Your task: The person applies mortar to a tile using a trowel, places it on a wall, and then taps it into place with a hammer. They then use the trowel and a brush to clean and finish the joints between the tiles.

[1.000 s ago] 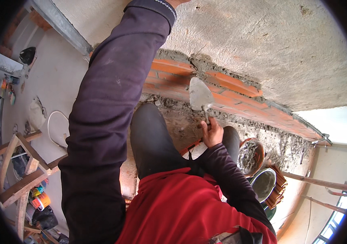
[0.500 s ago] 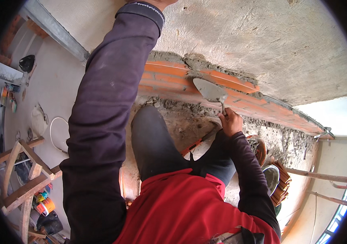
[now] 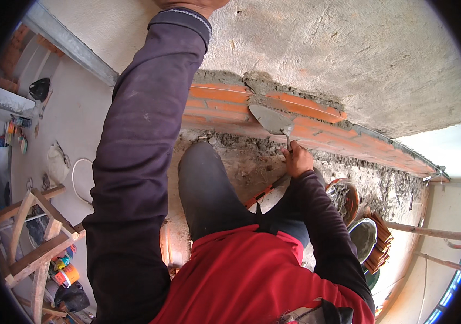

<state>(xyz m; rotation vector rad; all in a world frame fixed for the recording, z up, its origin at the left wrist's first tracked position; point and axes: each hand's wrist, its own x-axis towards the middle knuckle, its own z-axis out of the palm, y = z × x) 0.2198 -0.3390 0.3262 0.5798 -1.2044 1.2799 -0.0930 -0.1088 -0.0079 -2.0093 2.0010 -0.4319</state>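
In my right hand (image 3: 298, 159) is the handle of a pointed trowel (image 3: 270, 119), fingers wrapped round it. Its grey blade lies against or just in front of the upper face of a low orange brick wall (image 3: 217, 108); I cannot tell whether it touches. Wet grey mortar (image 3: 263, 101) sits in the joint beside the blade tip. A thin light string runs along the top course. My left hand (image 3: 195, 4) reaches up to the rough plastered wall (image 3: 322, 43) at the top edge, with its fingers out of the picture.
By my right leg stand a mortar-smeared bucket (image 3: 343, 197), a second round container (image 3: 363, 237) and stacked bricks or tiles (image 3: 380, 243). Poles (image 3: 430, 230) cross at the right. A wooden trestle (image 3: 36, 251) and an orange-and-white tub (image 3: 67, 275) are at the left.
My right hand and the trowel have shifted slightly left along the brick wall. The left hand shows a little more at the top edge; the whole view has moved slightly.
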